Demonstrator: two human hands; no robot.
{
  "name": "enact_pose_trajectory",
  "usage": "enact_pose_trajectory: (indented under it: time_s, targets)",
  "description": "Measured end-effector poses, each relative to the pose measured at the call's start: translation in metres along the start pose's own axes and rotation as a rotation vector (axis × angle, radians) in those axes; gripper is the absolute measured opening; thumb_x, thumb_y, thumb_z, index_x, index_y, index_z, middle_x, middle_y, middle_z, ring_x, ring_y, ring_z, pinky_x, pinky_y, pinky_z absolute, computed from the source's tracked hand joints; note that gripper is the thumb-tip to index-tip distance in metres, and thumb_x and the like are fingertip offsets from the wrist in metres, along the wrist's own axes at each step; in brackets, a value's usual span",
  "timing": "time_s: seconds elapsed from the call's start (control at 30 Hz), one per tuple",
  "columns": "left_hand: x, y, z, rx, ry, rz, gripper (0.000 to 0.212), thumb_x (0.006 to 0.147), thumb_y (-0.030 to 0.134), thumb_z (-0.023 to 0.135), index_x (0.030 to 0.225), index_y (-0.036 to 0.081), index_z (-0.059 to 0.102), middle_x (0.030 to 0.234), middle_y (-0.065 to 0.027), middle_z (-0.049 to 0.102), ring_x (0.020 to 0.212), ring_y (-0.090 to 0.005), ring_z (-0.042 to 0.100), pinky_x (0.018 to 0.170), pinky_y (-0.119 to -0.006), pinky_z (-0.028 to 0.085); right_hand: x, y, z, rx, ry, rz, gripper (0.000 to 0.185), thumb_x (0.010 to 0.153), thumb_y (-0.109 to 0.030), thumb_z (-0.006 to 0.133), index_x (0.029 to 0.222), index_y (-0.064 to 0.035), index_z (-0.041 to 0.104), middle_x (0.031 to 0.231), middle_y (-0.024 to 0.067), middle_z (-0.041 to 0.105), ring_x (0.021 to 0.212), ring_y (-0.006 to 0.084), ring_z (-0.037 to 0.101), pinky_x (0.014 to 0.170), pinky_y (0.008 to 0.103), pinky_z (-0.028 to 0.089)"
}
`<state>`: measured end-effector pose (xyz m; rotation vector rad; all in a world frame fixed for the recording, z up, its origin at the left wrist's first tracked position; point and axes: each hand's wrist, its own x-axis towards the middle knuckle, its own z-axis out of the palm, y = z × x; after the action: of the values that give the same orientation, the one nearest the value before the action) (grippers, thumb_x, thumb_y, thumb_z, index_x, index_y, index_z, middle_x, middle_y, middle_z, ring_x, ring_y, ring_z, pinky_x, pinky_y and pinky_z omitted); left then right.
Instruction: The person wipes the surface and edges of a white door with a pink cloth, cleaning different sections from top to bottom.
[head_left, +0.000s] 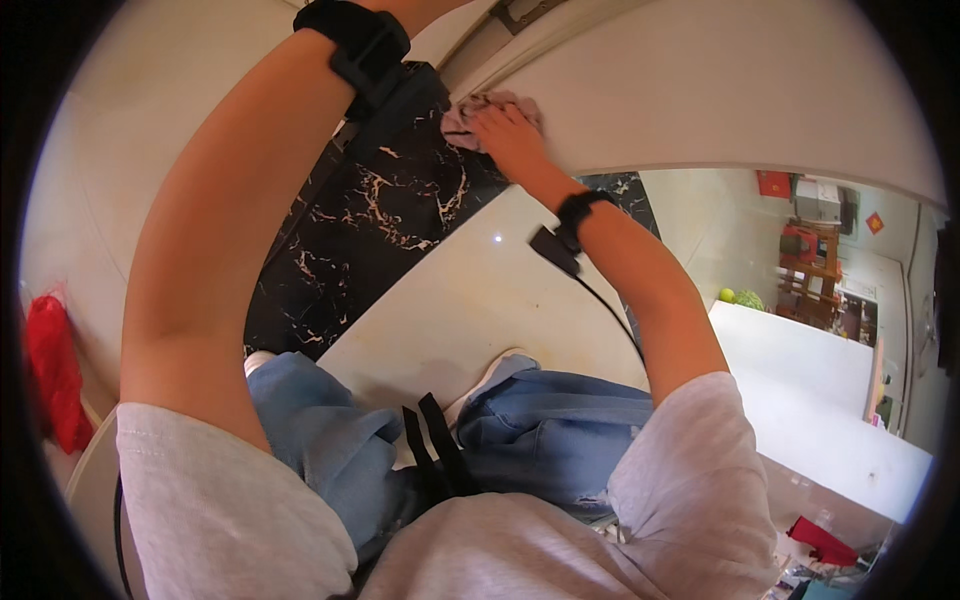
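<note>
My right hand (510, 139) presses a crumpled pinkish cloth (480, 120) against a large white panel (712, 97), which looks like a door, near its edge. My fingers lie spread over the cloth. Beyond the top of the picture my left hand is out of view; only its forearm and wrist, wearing a black strap (367, 52), show, raised near the panel's edge. A metal plate (517, 13) is set in that edge. Below the cloth runs a black marble-patterned floor strip (375, 202) with pale veins.
Pale floor (480, 292) lies between my feet and the dark strip. A cable (611, 315) trails from the device on my right wrist. Red fabric (52, 375) hangs at far left. At right is a white surface (795, 360) with a green melon (748, 300) by its edge.
</note>
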<state>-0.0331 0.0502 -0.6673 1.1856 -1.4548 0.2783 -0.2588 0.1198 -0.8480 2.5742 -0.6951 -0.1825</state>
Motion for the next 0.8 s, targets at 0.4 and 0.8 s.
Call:
enact_pose_trajectory:
  time_s: [0.4,0.8]
  targets:
    - [-0.037,-0.020,-0.004,-0.002,-0.496,-0.345,0.035,0.078,0.025,0.046,0.072,-0.006,0.060,0.073,-0.0259,0.060,0.064,-0.0406,0.058,0.063,-0.047,0.046,-0.071,0.022,-0.152,0.298,0.083,0.178,0.033,0.068,-0.003,0.053,0.098,-0.0118,0.063,0.101,0.0008,0.061,0.098,0.0177,0.054,0.091,0.0330,0.032]
    - [-0.024,0.018,-0.040,-0.193,-0.577,-0.142,0.039,0.082,0.033,0.050,0.065,0.000,0.062,0.062,-0.0196,0.058,0.057,-0.0371,0.056,0.056,-0.043,0.043,-0.101,0.025,-0.064,0.048,0.092,0.029,0.043,0.071,-0.004,0.054,0.114,-0.0109,0.056,0.115,0.0011,0.055,0.109,0.0176,0.048,0.093,0.0335,0.032]
